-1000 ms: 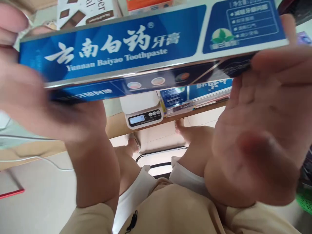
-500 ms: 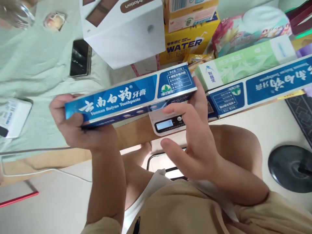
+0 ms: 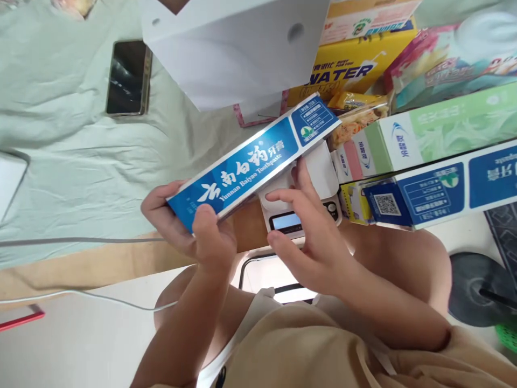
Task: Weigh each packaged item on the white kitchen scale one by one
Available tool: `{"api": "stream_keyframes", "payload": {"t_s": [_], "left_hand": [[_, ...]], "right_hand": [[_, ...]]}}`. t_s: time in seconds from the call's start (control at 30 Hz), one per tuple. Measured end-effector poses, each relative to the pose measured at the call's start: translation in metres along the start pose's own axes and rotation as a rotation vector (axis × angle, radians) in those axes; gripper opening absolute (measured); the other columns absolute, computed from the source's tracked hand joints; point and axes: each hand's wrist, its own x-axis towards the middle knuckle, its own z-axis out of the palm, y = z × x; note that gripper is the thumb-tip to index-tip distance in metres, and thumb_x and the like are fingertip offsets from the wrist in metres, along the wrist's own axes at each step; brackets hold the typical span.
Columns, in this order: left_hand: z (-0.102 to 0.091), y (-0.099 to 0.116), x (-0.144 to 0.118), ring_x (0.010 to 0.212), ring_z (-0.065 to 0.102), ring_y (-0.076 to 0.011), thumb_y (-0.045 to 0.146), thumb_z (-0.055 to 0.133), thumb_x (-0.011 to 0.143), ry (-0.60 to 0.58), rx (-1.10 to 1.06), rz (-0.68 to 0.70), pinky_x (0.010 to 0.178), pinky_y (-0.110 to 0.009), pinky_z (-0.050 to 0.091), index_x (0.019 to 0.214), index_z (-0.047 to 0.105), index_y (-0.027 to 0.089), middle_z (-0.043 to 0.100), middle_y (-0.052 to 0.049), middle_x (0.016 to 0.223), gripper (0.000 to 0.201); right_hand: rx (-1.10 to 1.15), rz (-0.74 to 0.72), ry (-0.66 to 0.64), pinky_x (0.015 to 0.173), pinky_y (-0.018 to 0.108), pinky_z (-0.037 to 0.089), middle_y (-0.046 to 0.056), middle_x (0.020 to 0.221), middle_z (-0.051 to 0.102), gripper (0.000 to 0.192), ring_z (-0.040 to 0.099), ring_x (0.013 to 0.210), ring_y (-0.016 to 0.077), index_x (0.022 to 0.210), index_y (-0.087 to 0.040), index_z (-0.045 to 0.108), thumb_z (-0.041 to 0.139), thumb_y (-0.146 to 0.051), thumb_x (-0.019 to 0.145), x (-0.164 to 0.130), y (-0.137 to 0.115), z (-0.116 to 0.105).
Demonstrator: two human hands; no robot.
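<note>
A blue and white toothpaste box [image 3: 252, 167] is gripped at its lower left end by my left hand [image 3: 194, 226], thumb on the printed face. The box tilts up to the right, its far end unsupported. Below its right part my right hand [image 3: 315, 231] is open, thumb and fingers apart; one fingertip comes close to the box's lower edge, and I cannot tell whether it touches. Partly hidden behind the box and my right hand is a white digital scale [image 3: 323, 175] with a lit display [image 3: 286, 221]; the digits are unreadable.
To the right lie another blue toothpaste box [image 3: 432, 196] and a green-and-white box [image 3: 448, 129]. Behind stand a large white box [image 3: 238, 59], a yellow WATER box [image 3: 347, 67] and a snack packet [image 3: 359, 116]. A phone [image 3: 128, 78] rests on green cloth [image 3: 72, 161].
My left hand has moved right with the toothpaste box, which now slants more steeply. The right hand no longer overlaps the box's right end. The view has shifted.
</note>
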Motion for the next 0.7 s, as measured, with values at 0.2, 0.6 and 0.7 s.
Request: {"api": "stream_keyframes", "payload": {"t_s": [0.2,0.6,0.7], "left_hand": [[-0.001,0.003,-0.015,0.087,0.055,-0.0197,0.030,0.061,0.073,-0.175,0.009,-0.007,0.077,-0.037,0.048,0.086,0.051,0.022,0.054,-0.005,0.093,0.018],[0.001,-0.014,0.058,0.046,0.016,-0.0022,0.018,0.054,0.061,0.136,-0.158,0.268,0.047,-0.024,0.012,0.056,0.014,0.022,0.008,0.008,0.053,0.041],[0.008,-0.010,0.053,0.047,0.009,0.0001,0.016,0.056,0.055,0.080,-0.221,0.199,0.045,-0.023,0.006,0.061,0.002,0.023,0.002,0.008,0.055,0.055]], "right_hand": [[-0.099,-0.072,0.105,0.112,0.052,0.055,0.014,0.169,0.039,0.034,0.043,0.159,0.0327,0.128,-0.026,0.060,0.061,-0.042,0.097,-0.005,0.004,-0.005],[0.287,-0.755,0.556,0.050,0.033,0.019,-0.005,0.059,0.017,0.037,0.021,0.049,0.0066,0.069,-0.018,0.029,0.049,-0.021,0.100,-0.012,0.003,-0.019],[0.237,-0.724,0.528,0.048,0.035,0.019,-0.004,0.055,0.023,0.043,0.026,0.045,0.0076,0.065,-0.019,0.028,0.046,-0.025,0.103,-0.011,0.004,-0.015]]}}
